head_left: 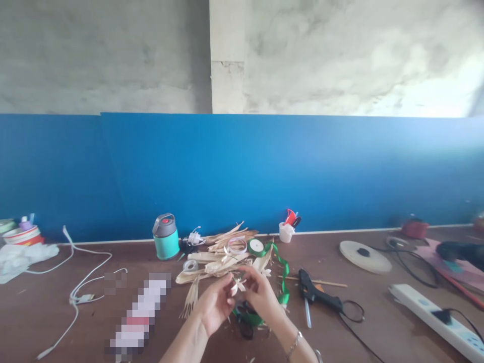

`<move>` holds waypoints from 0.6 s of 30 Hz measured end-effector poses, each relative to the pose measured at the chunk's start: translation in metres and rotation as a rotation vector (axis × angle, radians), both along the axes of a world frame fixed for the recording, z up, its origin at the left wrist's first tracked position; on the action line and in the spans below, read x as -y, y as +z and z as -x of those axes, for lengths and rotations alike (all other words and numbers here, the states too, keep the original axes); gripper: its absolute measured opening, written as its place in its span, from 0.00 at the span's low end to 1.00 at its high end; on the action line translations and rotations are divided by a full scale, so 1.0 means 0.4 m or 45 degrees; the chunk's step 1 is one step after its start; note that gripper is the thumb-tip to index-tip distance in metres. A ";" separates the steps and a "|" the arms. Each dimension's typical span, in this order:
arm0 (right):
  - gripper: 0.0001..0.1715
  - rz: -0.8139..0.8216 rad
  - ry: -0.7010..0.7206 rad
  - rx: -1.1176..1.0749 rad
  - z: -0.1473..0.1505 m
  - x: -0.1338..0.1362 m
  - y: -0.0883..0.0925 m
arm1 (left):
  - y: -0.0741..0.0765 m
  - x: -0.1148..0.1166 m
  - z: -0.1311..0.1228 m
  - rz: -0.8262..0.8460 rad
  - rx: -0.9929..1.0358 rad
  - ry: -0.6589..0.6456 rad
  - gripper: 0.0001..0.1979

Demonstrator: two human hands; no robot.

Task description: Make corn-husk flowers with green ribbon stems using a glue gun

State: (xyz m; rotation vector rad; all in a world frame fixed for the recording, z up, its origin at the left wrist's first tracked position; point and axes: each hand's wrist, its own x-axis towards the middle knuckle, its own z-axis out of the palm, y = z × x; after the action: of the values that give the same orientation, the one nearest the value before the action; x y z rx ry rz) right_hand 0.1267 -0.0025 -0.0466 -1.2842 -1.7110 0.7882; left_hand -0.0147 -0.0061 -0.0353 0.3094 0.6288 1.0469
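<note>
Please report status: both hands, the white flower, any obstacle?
Left hand, right hand: both at white flower. Flower: between them. Scissors: below hands, possibly in the way.

Left hand (215,302); right hand (260,292) close beside; both curled inward

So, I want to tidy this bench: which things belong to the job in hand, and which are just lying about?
Likely in use: white flower-like piece in the fingers; pale dried husk-like strips; green ribbon; glue gun.

Seemingly just lying about: teal flask; white cable; round white lid.
</note>
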 end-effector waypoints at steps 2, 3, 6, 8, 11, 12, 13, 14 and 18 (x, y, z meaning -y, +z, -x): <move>0.20 -0.134 0.051 -0.212 0.013 0.000 0.017 | -0.005 0.002 0.002 0.003 0.019 -0.024 0.04; 0.17 -0.194 0.103 -0.307 0.017 0.001 0.025 | -0.008 0.002 0.004 0.006 0.028 -0.032 0.04; 0.13 -0.256 0.262 -0.448 0.026 0.007 0.044 | -0.016 0.005 0.012 0.015 0.057 -0.038 0.05; 0.08 -0.241 0.291 -0.491 0.029 0.008 0.050 | -0.023 0.006 0.014 0.027 0.075 -0.040 0.04; 0.00 -0.195 0.262 -0.545 0.033 0.004 0.042 | -0.034 0.006 0.010 0.046 0.098 -0.056 0.04; 0.02 -0.176 0.255 -0.573 0.034 0.002 0.036 | -0.037 0.006 0.007 0.049 0.102 -0.058 0.04; 0.03 -0.156 0.248 -0.614 0.035 -0.001 0.027 | -0.040 0.007 0.004 0.050 0.103 -0.059 0.05; 0.05 -0.122 0.239 -0.677 0.034 -0.005 0.018 | -0.043 0.008 0.002 0.054 0.106 -0.065 0.05; 0.12 0.196 0.088 -1.168 0.018 -0.025 -0.019 | -0.052 0.010 0.004 0.041 -0.086 -0.064 0.13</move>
State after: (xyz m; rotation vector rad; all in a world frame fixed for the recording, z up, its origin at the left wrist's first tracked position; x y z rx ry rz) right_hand 0.1193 0.0077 -0.0543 -0.7487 -0.9595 1.3104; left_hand -0.0162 -0.0101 -0.0563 0.3325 0.6945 0.9802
